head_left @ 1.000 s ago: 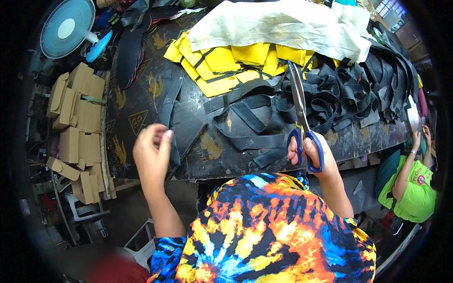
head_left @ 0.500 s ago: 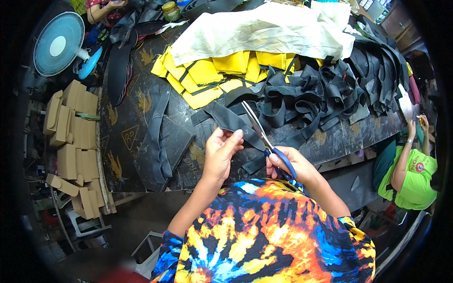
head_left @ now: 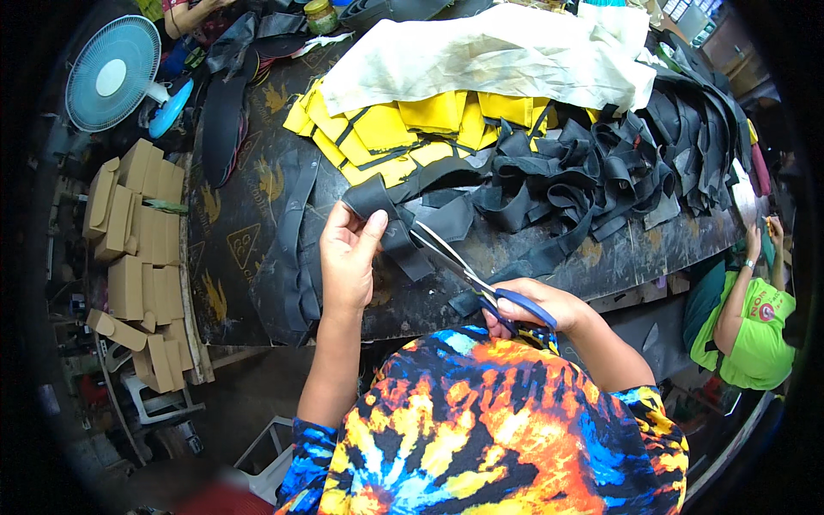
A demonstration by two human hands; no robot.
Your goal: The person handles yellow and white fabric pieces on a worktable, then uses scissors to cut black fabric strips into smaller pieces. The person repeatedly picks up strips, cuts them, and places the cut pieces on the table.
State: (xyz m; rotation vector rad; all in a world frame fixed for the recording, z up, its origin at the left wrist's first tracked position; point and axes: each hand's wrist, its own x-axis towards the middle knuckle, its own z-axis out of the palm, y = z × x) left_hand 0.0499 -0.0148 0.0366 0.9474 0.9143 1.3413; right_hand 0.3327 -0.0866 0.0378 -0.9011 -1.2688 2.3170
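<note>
Between thumb and fingers, my left hand [head_left: 350,253] pinches a black strip [head_left: 403,249] that looks like rubber or leather. The strip hangs down toward the right. Blue-handled scissors [head_left: 455,264] are gripped in my right hand [head_left: 541,306], their blades pointing up and left, with the tips at the strip. The blades look slightly parted; whether they bite into the strip I cannot tell. Just beyond lies a heap of curled black strips [head_left: 592,172]. More black strips [head_left: 296,240] lie on the dark table [head_left: 227,296] to the left of my left hand.
Yellow folded pieces [head_left: 378,137] sit under a white cloth [head_left: 489,51] at the back. A blue fan [head_left: 112,77] and stacked cardboard boxes [head_left: 142,257] stand left of the table. At the right is a person in a green shirt [head_left: 755,322]; another person's arm [head_left: 189,15] shows far left.
My left hand has moved left and a little away from me with the strip. The scissors have swung to a flatter slant, pointing more to the left.
</note>
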